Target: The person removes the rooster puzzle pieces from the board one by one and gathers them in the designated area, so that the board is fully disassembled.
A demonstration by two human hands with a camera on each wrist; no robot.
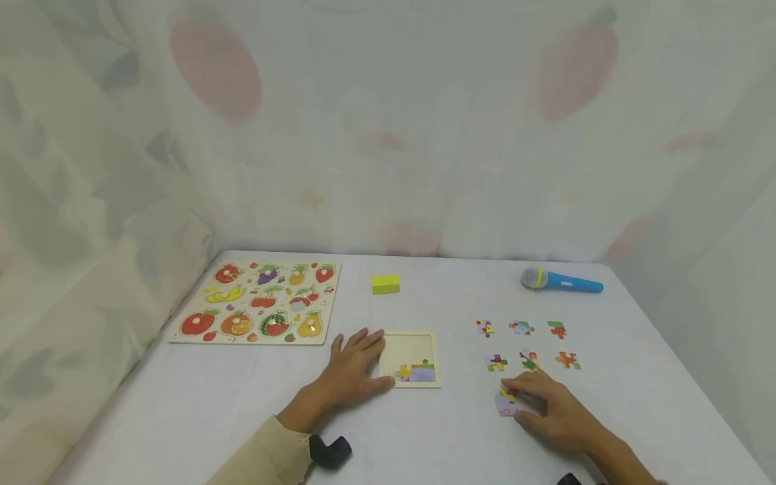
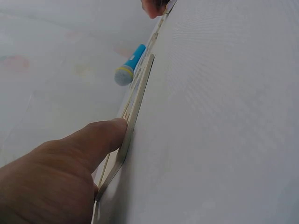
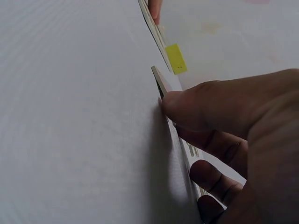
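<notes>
My left hand rests at the left edge of a small wooden puzzle tray, fingers extended and thumb on its lower left corner. Joined jigsaw pieces lie along the tray's bottom, in yellow, purple and green. To the right, my right hand pinches a lilac and yellow jigsaw piece between thumb and fingers. In the right wrist view that piece looks slightly tilted, its near edge by the thumb. Beyond this hand lie two rows of loose jigsaw pieces.
A fruit peg board lies at the back left of the white table. Behind the tray sits a yellow block. A blue toy microphone lies at the back right. Fabric hangs around the table.
</notes>
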